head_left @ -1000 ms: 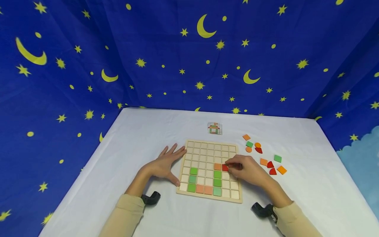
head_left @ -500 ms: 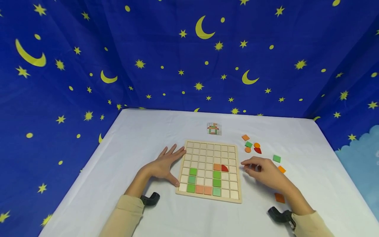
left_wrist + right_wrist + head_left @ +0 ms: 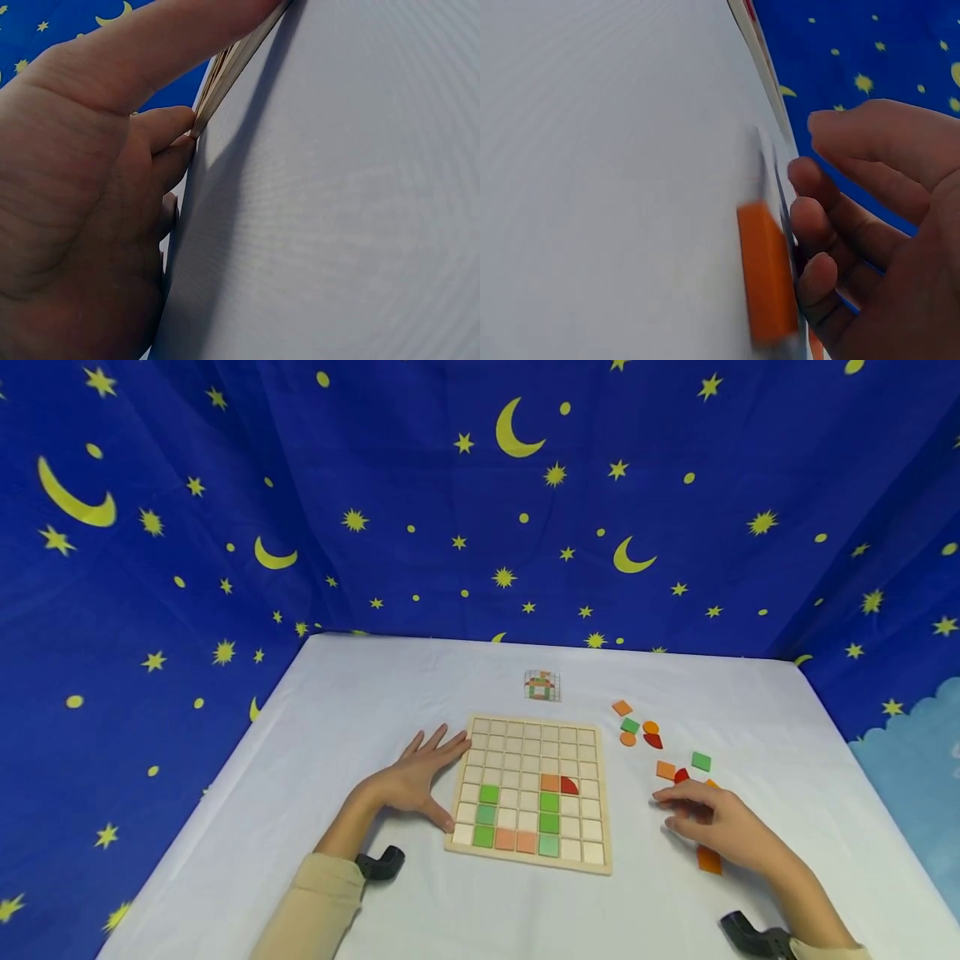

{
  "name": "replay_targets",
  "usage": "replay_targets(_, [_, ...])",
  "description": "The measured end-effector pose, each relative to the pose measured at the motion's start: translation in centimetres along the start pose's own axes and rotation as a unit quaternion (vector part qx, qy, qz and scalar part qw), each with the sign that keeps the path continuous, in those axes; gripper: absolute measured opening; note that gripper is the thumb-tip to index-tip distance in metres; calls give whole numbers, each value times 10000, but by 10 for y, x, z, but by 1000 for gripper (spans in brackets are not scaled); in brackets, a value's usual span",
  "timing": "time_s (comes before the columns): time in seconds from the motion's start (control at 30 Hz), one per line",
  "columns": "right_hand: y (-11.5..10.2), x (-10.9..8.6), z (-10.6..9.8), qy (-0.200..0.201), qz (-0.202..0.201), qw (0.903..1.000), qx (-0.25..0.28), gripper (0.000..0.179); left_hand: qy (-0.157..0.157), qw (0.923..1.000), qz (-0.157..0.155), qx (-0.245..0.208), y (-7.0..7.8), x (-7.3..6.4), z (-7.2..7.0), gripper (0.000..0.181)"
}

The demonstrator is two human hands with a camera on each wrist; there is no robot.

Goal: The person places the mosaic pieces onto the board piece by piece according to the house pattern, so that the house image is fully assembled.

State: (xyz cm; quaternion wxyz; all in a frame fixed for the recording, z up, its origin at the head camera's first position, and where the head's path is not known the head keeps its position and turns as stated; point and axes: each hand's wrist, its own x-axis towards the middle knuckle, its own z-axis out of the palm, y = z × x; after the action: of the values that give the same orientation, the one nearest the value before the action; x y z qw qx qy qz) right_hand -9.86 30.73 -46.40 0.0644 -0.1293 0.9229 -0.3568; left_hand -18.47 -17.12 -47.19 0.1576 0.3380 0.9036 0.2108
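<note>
The right hand [image 3: 718, 822] hangs relaxed, grasping nothing visible. An orange piece [image 3: 708, 861] lies near its heel; a red piece [image 3: 681, 774] shows just past its index finger. Left of it sits the wooden board [image 3: 529, 780], partly filled, then the spread left hand [image 3: 411, 783] touching the board's far edge. The step looks like selecting another piece, which calls for a thumb-and-finger pinch.

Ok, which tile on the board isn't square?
The red tile on the board, immediately right of an orange square in the head view. It alone has a curved edge; the others placed there are square.
</note>
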Motion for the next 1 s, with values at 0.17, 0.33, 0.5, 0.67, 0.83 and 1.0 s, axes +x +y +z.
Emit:
replay_targets(0.17, [5,-10,-5,-19,307,9995,-10,29,-19,10000,-40,33,-2,1,0,134])
replay_targets(0.33, [13,-20,-12,-151,665,9976,-87,32,-29,10000,-21,-8,-1,2,0,134])
replay_targets(0.5, [20,-32,-20,-313,625,9975,-74,33,-9,10000,-67,6,0,2,-1,133])
replay_targets(0.67, [28,-43,-25,-481,268,9984,79,30,-11,10000,-28,-31,0,2,-2,133])
replay_targets(0.83, [31,-47,-25,-681,85,9974,207,30,42,10000,40,-52,1,1,-3,132])
replay_targets(1.0, [30,-47,-24,-724,97,9972,179,26,-16,10000,-37,-24,2,0,-2,132])
